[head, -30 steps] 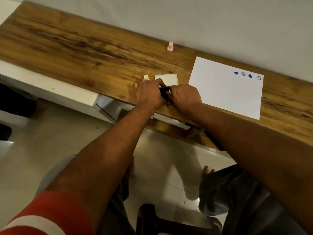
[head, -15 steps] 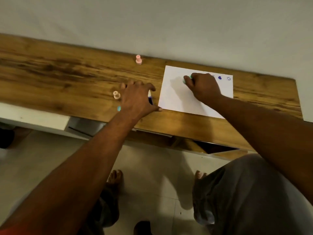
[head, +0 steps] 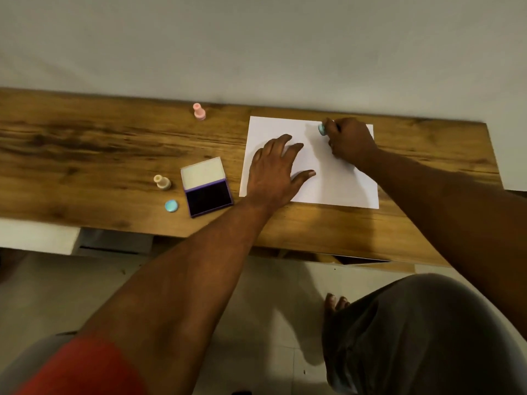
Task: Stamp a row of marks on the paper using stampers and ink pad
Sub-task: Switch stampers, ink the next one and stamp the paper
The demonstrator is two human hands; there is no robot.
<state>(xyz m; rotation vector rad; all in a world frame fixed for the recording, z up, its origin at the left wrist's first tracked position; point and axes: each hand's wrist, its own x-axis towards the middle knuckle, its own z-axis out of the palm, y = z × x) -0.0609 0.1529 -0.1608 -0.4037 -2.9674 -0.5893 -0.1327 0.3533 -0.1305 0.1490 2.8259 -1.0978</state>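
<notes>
A white sheet of paper (head: 339,181) lies on the wooden desk (head: 114,143). My right hand (head: 349,142) grips a light blue stamper (head: 322,129) and holds it at the paper's top edge; the earlier marks are hidden under this hand. My left hand (head: 275,169) lies flat on the paper's left part, fingers spread, holding nothing. Left of the paper sits the ink pad (head: 206,186), lid open, dark purple pad showing.
A cream stamper (head: 162,182) stands left of the ink pad, with a light blue cap (head: 171,206) in front of it. A pink stamper (head: 199,111) stands near the wall. The desk's front edge runs just below the paper; my knees and feet are beneath.
My left hand left the ink pad and moved right onto the paper. My right hand carried the blue stamper further right along the paper's top edge. The open ink pad now shows.
</notes>
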